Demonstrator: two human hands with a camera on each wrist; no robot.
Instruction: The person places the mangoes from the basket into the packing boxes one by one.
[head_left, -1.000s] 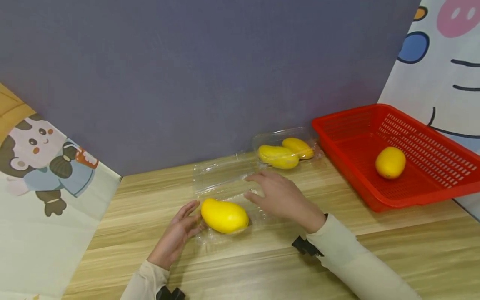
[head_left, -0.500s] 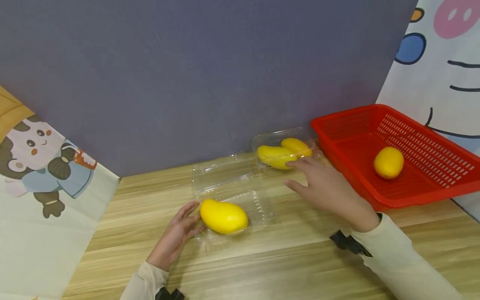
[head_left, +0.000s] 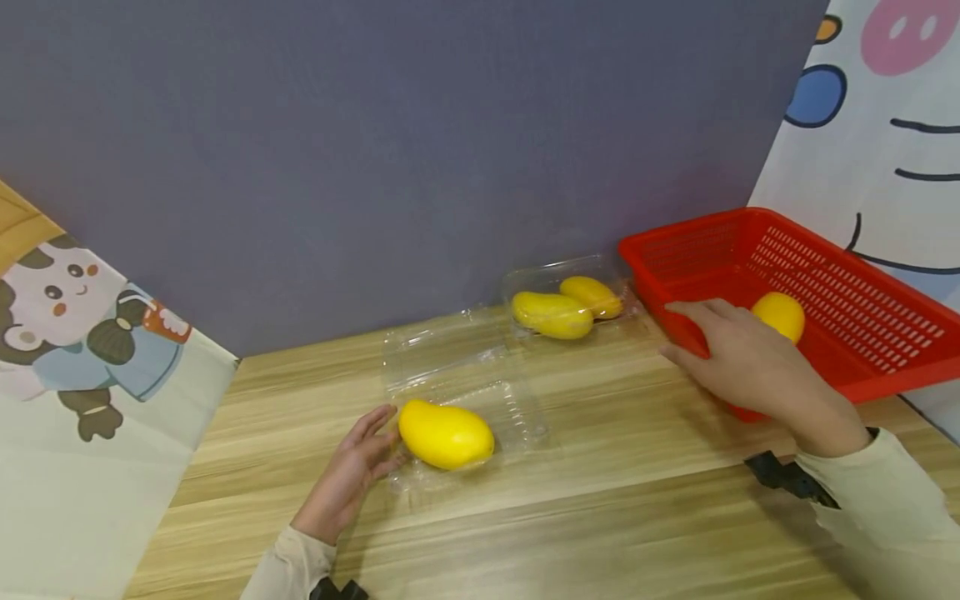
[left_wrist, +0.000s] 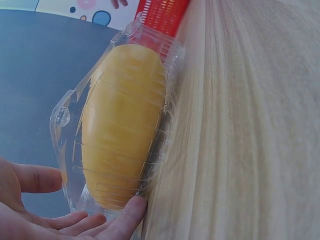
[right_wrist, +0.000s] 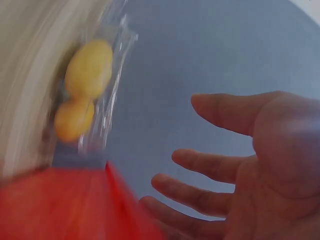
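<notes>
A yellow mango (head_left: pixel 446 435) lies in the left part of a clear plastic clamshell box (head_left: pixel 517 417), whose lid (head_left: pixel 442 354) is folded back toward the wall. My left hand (head_left: pixel 350 475) rests at the box's left end, fingertips against the plastic; the left wrist view shows the thumb and fingers relaxed around that end. My right hand (head_left: pixel 757 367) is over the near left rim of the red basket (head_left: pixel 675 333), holding nothing, its fingers spread in the right wrist view. Behind it in the basket lies another mango (head_left: pixel 780 315), partly hidden by the hand.
A second clear clamshell box (head_left: pixel 532 279) with two mangoes (head_left: pixel 552 315) stands against the grey wall (head_left: pixel 420 167), beside the basket. Cartoon-printed panels (head_left: pixel 90 333) border the wooden table (head_left: pixel 525 533) on the left and right.
My right hand has moved right, from above the open box past the second box to the basket's rim. The left hand and the mango beside it have stayed in place.
</notes>
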